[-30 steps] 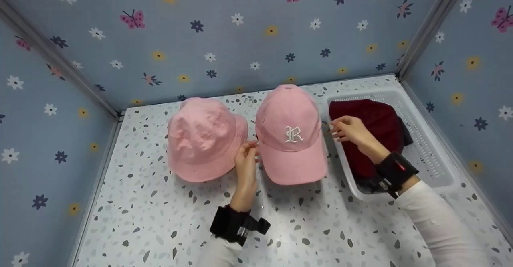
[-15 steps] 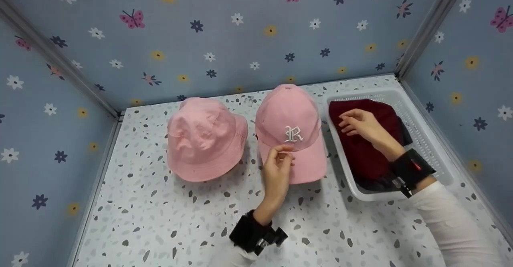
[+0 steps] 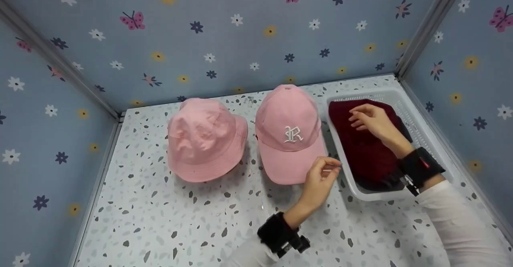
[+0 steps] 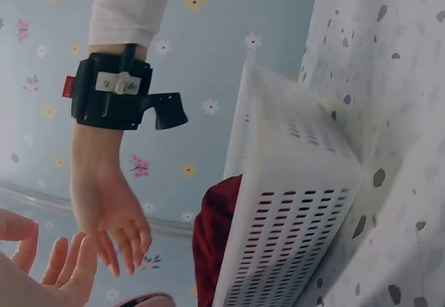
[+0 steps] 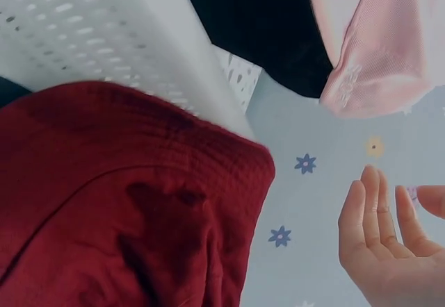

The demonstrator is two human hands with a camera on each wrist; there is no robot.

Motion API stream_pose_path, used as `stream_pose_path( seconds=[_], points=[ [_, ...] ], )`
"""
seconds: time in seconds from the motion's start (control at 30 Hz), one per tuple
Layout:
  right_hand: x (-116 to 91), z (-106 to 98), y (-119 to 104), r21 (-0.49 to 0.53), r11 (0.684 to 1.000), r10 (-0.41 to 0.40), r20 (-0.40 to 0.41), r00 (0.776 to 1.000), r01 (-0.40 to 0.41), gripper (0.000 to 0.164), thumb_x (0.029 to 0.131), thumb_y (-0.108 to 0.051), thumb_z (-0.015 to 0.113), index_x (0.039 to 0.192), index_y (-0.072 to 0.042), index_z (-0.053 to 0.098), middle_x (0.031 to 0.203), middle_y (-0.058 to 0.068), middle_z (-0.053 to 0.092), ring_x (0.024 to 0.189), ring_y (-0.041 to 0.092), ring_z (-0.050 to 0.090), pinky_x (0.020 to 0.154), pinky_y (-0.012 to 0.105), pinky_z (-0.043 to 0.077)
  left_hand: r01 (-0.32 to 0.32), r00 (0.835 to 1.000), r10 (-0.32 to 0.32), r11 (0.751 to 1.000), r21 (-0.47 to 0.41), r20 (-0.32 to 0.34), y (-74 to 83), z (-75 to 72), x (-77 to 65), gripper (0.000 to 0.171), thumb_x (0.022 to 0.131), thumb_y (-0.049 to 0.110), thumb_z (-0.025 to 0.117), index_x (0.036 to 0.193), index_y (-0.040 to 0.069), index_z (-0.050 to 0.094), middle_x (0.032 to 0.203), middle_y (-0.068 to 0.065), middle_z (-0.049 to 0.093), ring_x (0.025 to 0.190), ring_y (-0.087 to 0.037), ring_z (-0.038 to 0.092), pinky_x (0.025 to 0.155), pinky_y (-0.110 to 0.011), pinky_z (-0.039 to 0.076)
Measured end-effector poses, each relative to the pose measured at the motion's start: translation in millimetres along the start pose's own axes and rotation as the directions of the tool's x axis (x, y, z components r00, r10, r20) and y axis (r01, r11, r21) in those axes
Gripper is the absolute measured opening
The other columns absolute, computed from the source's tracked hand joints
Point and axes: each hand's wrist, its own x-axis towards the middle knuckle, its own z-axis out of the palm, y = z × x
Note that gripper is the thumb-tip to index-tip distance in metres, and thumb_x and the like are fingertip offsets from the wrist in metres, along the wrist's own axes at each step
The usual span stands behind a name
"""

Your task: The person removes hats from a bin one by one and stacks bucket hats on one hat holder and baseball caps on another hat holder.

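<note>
My left hand [image 3: 320, 183] is by the front right of the pink baseball cap's brim, close to the basket's left wall, its fingers loosely bent around nothing. The pink baseball cap [image 3: 286, 114] carries a white embroidered letter R. To its left sits a pink bucket hat [image 3: 202, 138], crown up. Above the dark red hat [image 3: 368, 154] hovers my right hand [image 3: 376, 124], holding nothing, fingers relaxed. In the right wrist view the hat's stitched brim [image 5: 188, 130] shows, apart from that hand. The white slotted basket [image 4: 285, 189] holds the red hat.
Something black [image 3: 370, 185] lies partly hidden under the red hat in the basket. A speckled white tabletop [image 3: 192, 227] carries everything. Blue flowered panels [image 3: 248, 38] close off the back and both sides.
My left hand has moved right, from between the two pink hats across the cap's brim to near the basket. My right hand has shifted slightly right and back, over the red hat.
</note>
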Motion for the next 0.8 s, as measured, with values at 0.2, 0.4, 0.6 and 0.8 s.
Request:
stream_pose_path(
  seconds=[0.2,0.4,0.6,0.8],
  points=[
    [3,-9,6,-0.012,1.000,-0.004,-0.049,0.999,0.003,0.037,0.093,-0.019,0.045,0.112,0.013,0.048,0.082,-0.002,0.058,0.070,0.005,0.058,0.065,0.022,0.050,0.007,0.999,-0.010,0.998,0.057,0.041,-20.3,22.9,-3.5,0.015,0.081,-0.002,0.051,0.096,-0.001,0.057,0.094,-0.011,0.057,0.087,-0.015,0.058,0.074,-0.019,0.047],
    [7,-19,14,-0.059,0.998,0.000,-0.106,0.994,-0.007,0.036,0.093,-0.018,0.044,0.110,0.013,0.048,0.078,-0.007,0.056,0.067,0.002,0.056,0.062,0.017,0.048,0.162,0.976,-0.187,0.966,0.200,0.113,-35.6,37.6,-7.7,0.026,0.081,0.003,0.053,0.106,0.004,0.054,0.102,-0.005,0.050,0.093,-0.015,0.050,0.077,-0.017,0.043],
    [10,-27,26,0.001,1.000,0.022,-0.173,0.985,-0.022,0.029,0.092,-0.015,0.045,0.106,0.010,0.050,0.076,-0.009,0.058,0.066,0.003,0.057,0.060,0.016,0.048,0.291,0.946,-0.318,0.921,0.259,0.069,-50.7,46.9,-9.4,0.036,0.083,0.011,0.056,0.116,0.004,0.043,0.110,-0.007,0.043,0.098,-0.016,0.047,0.084,-0.022,0.039],
    [12,-32,30,-0.154,0.988,-0.010,-0.246,0.969,-0.029,0.029,0.091,-0.015,0.045,0.106,0.009,0.053,0.087,0.009,0.057,0.068,0.000,0.052,0.060,0.010,0.043,0.378,0.917,-0.395,0.904,0.199,0.050,-62.6,50.8,-6.7,0.046,0.084,0.013,0.059,0.121,0.002,0.035,0.110,-0.010,0.045,0.096,-0.024,0.050,0.078,-0.024,0.043]
  ],
)
